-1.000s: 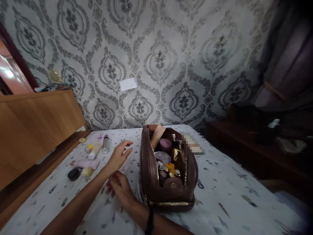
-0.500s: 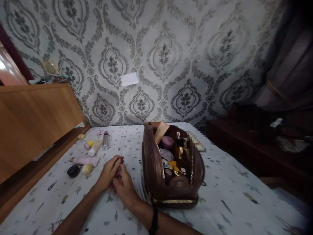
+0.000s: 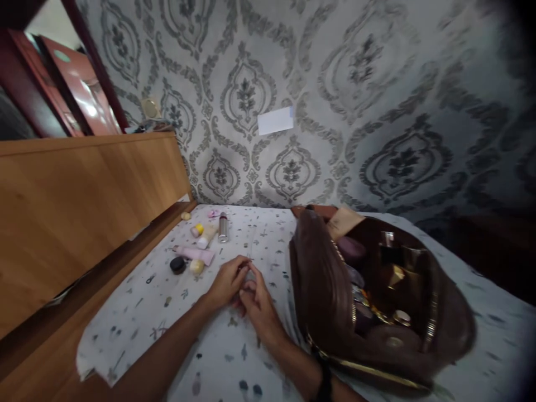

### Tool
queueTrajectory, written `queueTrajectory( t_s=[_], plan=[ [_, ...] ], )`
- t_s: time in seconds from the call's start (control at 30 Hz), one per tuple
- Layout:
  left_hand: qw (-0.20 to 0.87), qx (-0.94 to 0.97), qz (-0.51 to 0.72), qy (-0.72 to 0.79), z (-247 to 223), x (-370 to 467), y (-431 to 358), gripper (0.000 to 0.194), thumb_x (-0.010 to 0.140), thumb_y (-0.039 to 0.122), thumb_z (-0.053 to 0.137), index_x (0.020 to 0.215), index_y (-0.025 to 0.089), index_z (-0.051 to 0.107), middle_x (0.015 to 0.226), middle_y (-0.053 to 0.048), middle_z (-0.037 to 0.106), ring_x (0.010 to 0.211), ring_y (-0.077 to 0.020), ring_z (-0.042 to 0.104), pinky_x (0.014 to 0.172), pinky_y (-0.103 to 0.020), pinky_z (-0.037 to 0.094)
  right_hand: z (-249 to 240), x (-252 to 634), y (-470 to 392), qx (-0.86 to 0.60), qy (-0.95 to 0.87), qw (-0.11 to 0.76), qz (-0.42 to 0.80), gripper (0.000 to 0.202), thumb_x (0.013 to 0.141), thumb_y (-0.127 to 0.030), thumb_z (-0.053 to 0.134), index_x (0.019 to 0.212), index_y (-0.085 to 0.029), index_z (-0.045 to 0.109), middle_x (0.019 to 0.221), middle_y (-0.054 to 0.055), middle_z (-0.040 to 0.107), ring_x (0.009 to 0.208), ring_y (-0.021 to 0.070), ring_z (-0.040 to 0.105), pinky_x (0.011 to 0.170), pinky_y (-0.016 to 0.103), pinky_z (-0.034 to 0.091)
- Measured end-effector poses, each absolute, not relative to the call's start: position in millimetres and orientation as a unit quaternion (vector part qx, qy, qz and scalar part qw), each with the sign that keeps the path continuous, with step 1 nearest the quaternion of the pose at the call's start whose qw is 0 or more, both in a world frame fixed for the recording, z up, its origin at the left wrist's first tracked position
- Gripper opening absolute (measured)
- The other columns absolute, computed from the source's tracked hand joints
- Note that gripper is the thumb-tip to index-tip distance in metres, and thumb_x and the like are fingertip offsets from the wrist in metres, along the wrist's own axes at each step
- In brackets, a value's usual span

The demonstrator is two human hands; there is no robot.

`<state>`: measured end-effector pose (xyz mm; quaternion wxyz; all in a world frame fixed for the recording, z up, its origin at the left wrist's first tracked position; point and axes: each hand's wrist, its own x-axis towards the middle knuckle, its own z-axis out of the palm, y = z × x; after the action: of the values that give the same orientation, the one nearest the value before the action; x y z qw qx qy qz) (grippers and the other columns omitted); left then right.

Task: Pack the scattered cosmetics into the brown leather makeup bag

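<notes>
Over the white patterned sheet, my left hand (image 3: 229, 280) and my right hand (image 3: 262, 310) meet, their fingers curled and touching at the tips. Whatever may be between them is too small or hidden to make out. To the right of my hands stands a brown zip bag (image 3: 322, 273), wide open and full of cosmetics. Inside it show a beige packet (image 3: 344, 223), a purple round item (image 3: 350, 249) and several small bottles. Left of my hands lie a pink tube (image 3: 196, 254), a black round jar (image 3: 178, 265) and a small yellowish jar (image 3: 196, 266).
Farther back on the sheet (image 3: 234, 357) are a silver cylinder (image 3: 223, 228), a white-capped tube (image 3: 206, 237), and a yellow-capped bottle (image 3: 197, 229). A wooden board (image 3: 92, 190) borders the left side. Behind is a patterned wall with a white card (image 3: 275, 121) on it.
The view has turned left and come closer to the bag, so everything sits farther right in the picture. My hands stay together in nearly the same pose.
</notes>
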<state>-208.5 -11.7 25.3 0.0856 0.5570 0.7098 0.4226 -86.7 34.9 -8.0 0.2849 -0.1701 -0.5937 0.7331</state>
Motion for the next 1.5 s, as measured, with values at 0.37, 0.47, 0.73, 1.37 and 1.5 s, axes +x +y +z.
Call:
queueTrajectory(
  t_s=[0.37,0.47,0.73,1.37,1.5],
  plan=[
    [-0.126,0.523,0.310,0.784,35.9,-241.4,-24.7,0.025,0.096,0.016,0.043,0.110,0.017,0.064,0.107,-0.011,0.069,0.106,-0.0248,0.061,0.096,-0.038,0.047,1.0,-85.8,33.1,-0.177,-0.597,0.274,0.733,0.061,0.075,-0.040,0.061,0.129,-0.019,0.043,0.088,0.003,0.062,0.061,0.0177,0.064,0.051,0.028,0.047],
    [-0.150,0.467,0.274,0.828,47.6,-260.1,-33.4,0.028,0.095,0.014,0.041,0.108,0.016,0.065,0.110,-0.013,0.068,0.109,-0.0278,0.058,0.098,-0.041,0.044,4.7,-84.1,32.6,-0.175,-0.605,0.268,0.729,0.058,0.075,-0.042,0.061,0.126,-0.018,0.045,0.089,0.003,0.062,0.062,0.0178,0.065,0.051,0.028,0.047],
    [-0.128,0.354,0.209,0.903,65.9,-311.6,-75.3,0.025,0.095,0.029,0.044,0.088,0.021,0.066,0.085,-0.006,0.070,0.084,-0.0229,0.063,0.075,-0.032,0.044,5.4,-84.5,32.8,-0.172,-0.607,0.267,0.728,0.052,0.074,-0.040,0.059,0.120,-0.018,0.048,0.088,0.003,0.059,0.062,0.0175,0.065,0.050,0.028,0.046],
    [-0.031,0.373,0.177,0.910,64.7,-402.1,-19.0,0.038,0.095,0.036,0.060,0.128,0.017,0.057,0.129,-0.011,0.060,0.111,-0.0244,0.062,0.094,-0.048,0.053,6.4,-83.1,32.1,-0.162,-0.606,0.270,0.730,0.043,0.077,-0.044,0.062,0.112,-0.020,0.056,0.085,0.003,0.060,0.061,0.0175,0.064,0.050,0.028,0.046],
    [-0.009,0.364,0.180,0.914,64.0,-403.1,-16.6,0.037,0.095,0.037,0.060,0.126,0.017,0.058,0.124,-0.010,0.062,0.106,-0.0230,0.063,0.091,-0.046,0.054,3.8,-84.0,32.8,-0.159,-0.601,0.274,0.734,0.041,0.077,-0.044,0.064,0.110,-0.021,0.058,0.083,0.002,0.060,0.061,0.0179,0.064,0.050,0.028,0.046]
  ],
)
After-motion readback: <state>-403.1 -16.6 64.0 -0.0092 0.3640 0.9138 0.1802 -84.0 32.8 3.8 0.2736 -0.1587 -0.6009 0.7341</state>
